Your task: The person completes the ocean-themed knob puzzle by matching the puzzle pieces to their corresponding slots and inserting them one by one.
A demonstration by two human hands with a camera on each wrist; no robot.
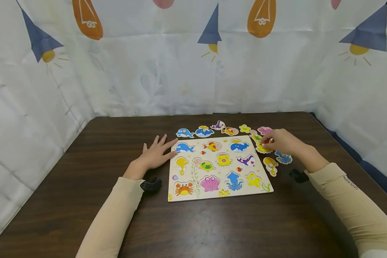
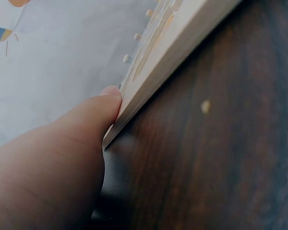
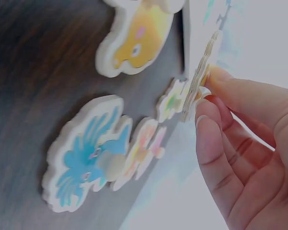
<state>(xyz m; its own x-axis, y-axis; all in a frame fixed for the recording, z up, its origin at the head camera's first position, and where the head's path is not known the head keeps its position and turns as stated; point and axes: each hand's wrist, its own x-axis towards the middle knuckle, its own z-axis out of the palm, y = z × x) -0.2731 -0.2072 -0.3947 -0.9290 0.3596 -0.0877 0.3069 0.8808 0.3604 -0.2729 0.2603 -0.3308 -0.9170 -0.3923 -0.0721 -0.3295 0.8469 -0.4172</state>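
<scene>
A pale wooden puzzle board point(image 1: 224, 168) with printed sea animals lies flat on the table. My left hand point(image 1: 153, 156) rests at its upper left edge, fingers spread and straight; in the left wrist view the thumb point(image 2: 103, 105) touches the board's edge point(image 2: 149, 84). Right of the board, my right hand point(image 1: 283, 143) pinches a yellow puzzle piece point(image 1: 263, 148) by its knob. That piece point(image 3: 201, 76) appears edge-on and raised in the right wrist view. Close by lie a seahorse piece point(image 1: 271, 166) and a blue squid piece point(image 1: 283, 157).
Behind the board sit a blue dolphin piece point(image 1: 185, 133), a whale piece point(image 1: 204, 131), a purple piece point(image 1: 218, 125), a fish piece point(image 1: 230, 131) and a starfish piece point(image 1: 244, 128). A pink shell piece point(image 1: 264, 130) and a turtle piece point(image 1: 255, 136) lie near my right hand.
</scene>
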